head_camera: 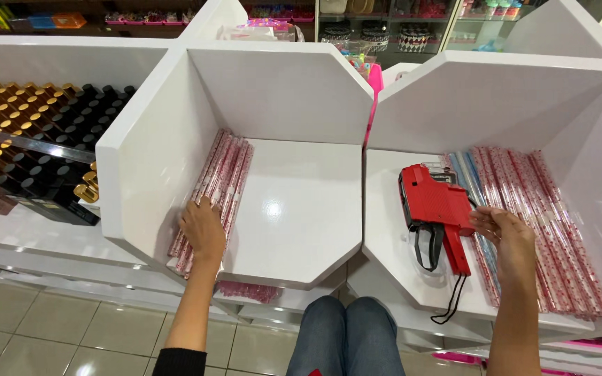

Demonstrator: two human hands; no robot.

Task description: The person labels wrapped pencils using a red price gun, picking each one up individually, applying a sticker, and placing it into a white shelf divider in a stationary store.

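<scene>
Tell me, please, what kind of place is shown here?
Probably a shop. White display bins hold wrapped rolls, a red price-labelling gun lies beside the right hand, and rows of gold and black boxes fill a shelf.

Right-hand rolls (559, 230) partly behind bin wall

One head-worn camera looks steeply down from close above at two white shelf bins (301, 230), facing the far shelves.
</scene>
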